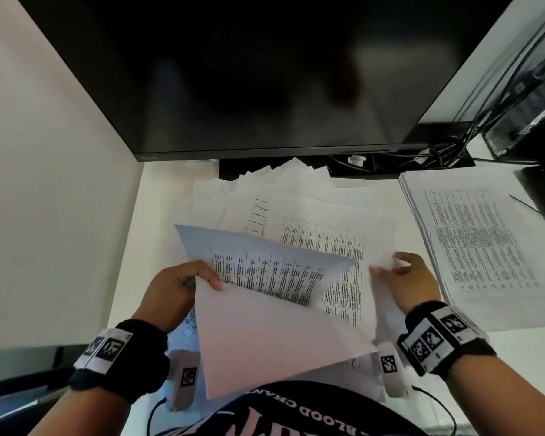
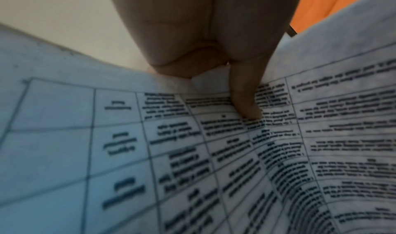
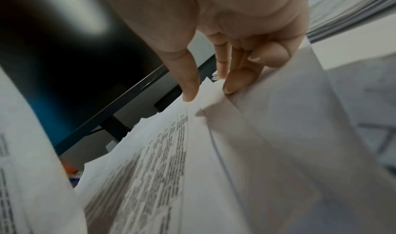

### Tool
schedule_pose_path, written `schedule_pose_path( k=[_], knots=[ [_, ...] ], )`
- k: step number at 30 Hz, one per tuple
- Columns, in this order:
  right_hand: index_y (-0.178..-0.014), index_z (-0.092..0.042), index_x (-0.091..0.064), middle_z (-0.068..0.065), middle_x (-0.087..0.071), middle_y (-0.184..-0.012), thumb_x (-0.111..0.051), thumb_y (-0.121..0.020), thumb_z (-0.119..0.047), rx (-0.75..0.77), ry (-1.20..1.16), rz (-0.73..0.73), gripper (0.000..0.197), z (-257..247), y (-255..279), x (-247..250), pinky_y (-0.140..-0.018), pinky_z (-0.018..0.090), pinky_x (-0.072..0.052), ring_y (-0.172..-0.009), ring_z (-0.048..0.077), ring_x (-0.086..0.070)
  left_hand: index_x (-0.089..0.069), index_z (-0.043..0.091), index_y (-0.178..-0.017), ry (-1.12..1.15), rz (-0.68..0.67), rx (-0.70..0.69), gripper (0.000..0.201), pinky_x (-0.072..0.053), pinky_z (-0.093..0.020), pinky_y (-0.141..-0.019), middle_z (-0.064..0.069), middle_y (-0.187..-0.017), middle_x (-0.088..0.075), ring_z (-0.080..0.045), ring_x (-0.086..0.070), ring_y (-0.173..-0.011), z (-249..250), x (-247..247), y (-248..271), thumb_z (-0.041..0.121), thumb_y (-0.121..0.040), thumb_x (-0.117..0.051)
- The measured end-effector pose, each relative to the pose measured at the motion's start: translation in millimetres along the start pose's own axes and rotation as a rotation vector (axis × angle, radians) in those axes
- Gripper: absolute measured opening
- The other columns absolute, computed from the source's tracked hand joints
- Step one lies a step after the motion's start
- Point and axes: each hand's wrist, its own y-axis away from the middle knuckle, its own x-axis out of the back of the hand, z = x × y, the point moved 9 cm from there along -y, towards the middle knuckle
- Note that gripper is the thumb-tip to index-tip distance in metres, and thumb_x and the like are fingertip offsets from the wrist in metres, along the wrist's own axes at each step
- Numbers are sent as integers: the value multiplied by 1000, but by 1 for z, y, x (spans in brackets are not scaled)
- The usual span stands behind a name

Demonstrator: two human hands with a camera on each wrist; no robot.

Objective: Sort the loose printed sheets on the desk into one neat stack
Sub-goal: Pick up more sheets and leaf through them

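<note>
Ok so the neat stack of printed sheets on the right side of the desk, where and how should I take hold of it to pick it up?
Take the neat stack of printed white sheets by its long near-left edge, the one facing the right hand. That edge is squared, its layers show, and it is free, so fingers could likely slide under with the thumb on top. The far-right corner sits by a dark object and a pen, so avoid that side.

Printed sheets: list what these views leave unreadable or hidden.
- Table text on the lifted sheets: blurred in all views.
- Loose pile: lower sheets covered; far corners run under the monitor.
- Right hand grip: head view unclear; right-wrist view shows fingers touching a sheet edge.
</note>
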Motion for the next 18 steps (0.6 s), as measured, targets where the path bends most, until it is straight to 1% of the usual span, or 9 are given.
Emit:
schedule_pose_path(
  k=[3, 6, 9, 12, 13, 14, 15, 16, 18],
  knots=[
    [-121, -16, -50, 2, -60, -103, -73, -78, -35, -65, -26, -27, 53, 9, -5, -3, -82, 29, -44, -91, 21, -58, -68, 27, -56, 24, -19, -2, 54, -51, -17, -58, 11, -80, -72, 0, -63, -64, 5, -5, 0, -19, -81, -53],
    [-109, -13, -59, 5, -66, -101, -75, -74, -43, -22, 49, -106, 48, 9, -11, -14, -88, 34, -50, -92, 23, -63, -70, 33, -70, 29, 19, -13, 54, -50, -23, -59, 13, -81, -72, -9, -63, -66, 14, -2, -3, -18, -80, -56],
    [-95, -13, -63, 0, -64, -91, -72, -76, -44, 9, 108, -146, 38, 5, -11, -18, -82, 27, -44, -88, 19, -59, -53, 54, -105, 170, 143, 11, 65, -53, -31, -67, 11, -81, -70, -11, -66, -73, 20, 11, -6, -6, -82, -63],
    [-67, -17, -59, -1, -62, -73, -70, -78, -45, 42, 173, -260, 31, 0, -7, -34, -67, 27, -41, -75, 18, -58, -31, 47, -136, 182, 226, 167, 77, -46, -30, -79, 19, -76, -66, 5, -62, -77, -13, 21, -14, 16, -80, -75],
    [-65, -16, -56, -1, -60, -69, -70, -78, -44, 53, 175, -274, 33, -1, -5, -39, -63, 26, -40, -70, 17, -57, -43, 35, -132, 125, 196, 206, 62, -45, -31, -81, 17, -77, -65, 0, -63, -78, -22, 18, -18, 25, -80, -75],
    [-66, -15, -55, -1, -59, -67, -71, -78, -42, 66, 179, -275, 34, -2, -4, -44, -60, 24, -39, -68, 16, -56, -56, 21, -114, 59, 155, 248, 40, -44, -32, -80, 11, -80, -65, -10, -63, -78, -33, 13, -22, 34, -80, -73],
    [-68, -14, -54, 0, -59, -68, -71, -79, -40, 83, 187, -271, 33, -5, -2, -48, -58, 24, -37, -66, 16, -55, -57, 8, -93, 14, 131, 289, 38, -42, -32, -75, 2, -78, -61, -16, -58, -76, -42, 9, -22, 42, -80, -71],
    [-71, -14, -53, 1, -59, -69, -70, -80, -38, 103, 206, -266, 31, -7, -1, -53, -57, 24, -36, -66, 18, -55, -50, 2, -81, 2, 115, 329, 45, -39, -33, -70, -5, -76, -55, -17, -52, -73, -50, 3, -23, 44, -82, -68],
    [-75, -13, -53, 3, -58, -72, -66, -84, -31, 156, 258, -260, 24, -14, 2, -62, -56, 25, -35, -68, 21, -53, -43, 9, -72, 13, 128, 358, 38, -34, -32, -66, -5, -74, -48, -18, -45, -72, -51, -7, -24, 37, -89, -62]
  ],
)
